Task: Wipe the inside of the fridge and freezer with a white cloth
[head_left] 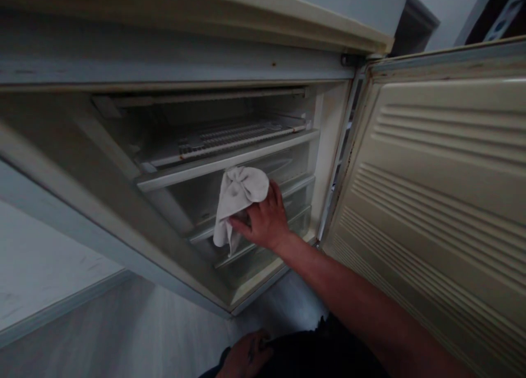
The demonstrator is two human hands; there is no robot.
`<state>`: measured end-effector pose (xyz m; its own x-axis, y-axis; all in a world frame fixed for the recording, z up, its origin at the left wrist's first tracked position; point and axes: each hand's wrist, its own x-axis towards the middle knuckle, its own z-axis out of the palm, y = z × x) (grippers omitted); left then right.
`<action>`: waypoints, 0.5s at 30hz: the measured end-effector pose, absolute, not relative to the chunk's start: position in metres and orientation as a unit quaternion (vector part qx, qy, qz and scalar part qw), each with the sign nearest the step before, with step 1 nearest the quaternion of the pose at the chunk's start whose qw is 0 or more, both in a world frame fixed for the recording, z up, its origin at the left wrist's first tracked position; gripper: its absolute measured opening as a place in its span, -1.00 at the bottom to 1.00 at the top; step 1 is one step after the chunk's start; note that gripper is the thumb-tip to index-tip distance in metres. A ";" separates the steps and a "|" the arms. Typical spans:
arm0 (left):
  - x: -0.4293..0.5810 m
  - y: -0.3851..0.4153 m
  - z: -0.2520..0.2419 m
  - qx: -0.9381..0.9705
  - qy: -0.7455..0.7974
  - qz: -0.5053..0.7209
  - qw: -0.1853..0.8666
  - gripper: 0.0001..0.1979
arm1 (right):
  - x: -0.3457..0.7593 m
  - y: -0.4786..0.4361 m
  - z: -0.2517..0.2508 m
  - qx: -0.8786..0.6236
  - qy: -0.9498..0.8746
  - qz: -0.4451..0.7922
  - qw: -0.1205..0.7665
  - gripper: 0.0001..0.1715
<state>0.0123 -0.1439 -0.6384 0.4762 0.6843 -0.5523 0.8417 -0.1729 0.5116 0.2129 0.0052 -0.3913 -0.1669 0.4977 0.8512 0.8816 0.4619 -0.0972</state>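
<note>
White cloth (238,194) sits at the fingertips of the right hand (267,219), bunched and creased at its upper end just beyond the fingers and hanging loose to the left of the thumb. Its longer run slopes from that bunched end down and leftward, across the line of the reaching forearm rather than along it. The right hand is the nearer by far and has hold of the cloth, fingers bent and the thumb set apart below them; part of the grip is hidden under the folds. The left hand (246,359) is well apart, low and close to the dark clothing (324,350), its fingers loosely curled; whether it holds anything, I cannot tell. Straight ahead of the right hand are the clear drawer fronts (283,167), with the cloth in front of them; whether it presses on them is unclear. Above that hand is the wire shelf (242,139), and to its right stands the ribbed door (435,148), swung wide. The floor (164,318) shows to the left of the left hand.
</note>
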 end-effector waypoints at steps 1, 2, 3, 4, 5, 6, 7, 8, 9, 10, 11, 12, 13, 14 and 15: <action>0.012 -0.144 -0.639 0.760 0.502 -0.096 0.402 -0.56 | 0.230 0.012 -0.402 -0.480 -0.738 -0.213 0.424 -0.33; 0.012 -0.144 -0.640 0.760 0.501 -0.093 0.403 -0.57 | 0.248 0.019 -0.414 -0.504 -0.731 -0.204 0.411 -0.36; 0.011 -0.144 -0.640 0.761 0.500 -0.091 0.404 -0.57 | 0.263 0.025 -0.427 -0.542 -0.712 -0.188 0.405 -0.38; 0.011 -0.145 -0.641 0.762 0.497 -0.087 0.405 -0.57 | 0.276 0.030 -0.441 -0.584 -0.682 -0.171 0.405 -0.41; 0.010 -0.145 -0.641 0.763 0.495 -0.084 0.406 -0.58 | 0.286 0.033 -0.454 -0.623 -0.649 -0.155 0.410 -0.43; 0.010 -0.145 -0.642 0.764 0.494 -0.081 0.407 -0.58 | 0.291 0.034 -0.466 -0.650 -0.617 -0.145 0.418 -0.46; 0.010 -0.145 -0.641 0.765 0.493 -0.078 0.407 -0.57 | 0.294 0.033 -0.477 -0.666 -0.594 -0.140 0.429 -0.48; 0.010 -0.145 -0.641 0.764 0.494 -0.078 0.407 -0.57 | 0.293 0.031 -0.485 -0.669 -0.581 -0.141 0.442 -0.49; 0.010 -0.145 -0.640 0.763 0.495 -0.078 0.408 -0.56 | 0.291 0.027 -0.490 -0.665 -0.576 -0.146 0.454 -0.50; 0.010 -0.145 -0.639 0.763 0.496 -0.078 0.408 -0.55 | 0.289 0.022 -0.493 -0.657 -0.576 -0.150 0.462 -0.50; 0.011 -0.145 -0.638 0.762 0.496 -0.078 0.409 -0.55 | 0.286 0.016 -0.494 -0.651 -0.580 -0.152 0.465 -0.49; 0.012 -0.144 -0.637 0.763 0.495 -0.079 0.409 -0.55 | 0.286 0.009 -0.493 -0.647 -0.587 -0.150 0.463 -0.50; 0.013 -0.144 -0.637 0.763 0.494 -0.079 0.408 -0.55 | 0.286 0.001 -0.490 -0.645 -0.595 -0.145 0.457 -0.52; 0.013 -0.143 -0.637 0.765 0.493 -0.080 0.406 -0.56 | 0.289 -0.009 -0.487 -0.642 -0.604 -0.139 0.452 -0.56; 0.014 -0.142 -0.637 0.767 0.492 -0.080 0.404 -0.56 | 0.295 -0.022 -0.483 -0.638 -0.612 -0.133 0.449 -0.60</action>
<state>0.0139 -0.1423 -0.6374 0.5034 0.6898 -0.5204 0.8192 -0.1895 0.5413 0.2947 -0.0219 -0.4835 0.2161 0.6613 0.7184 0.8993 0.1518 -0.4102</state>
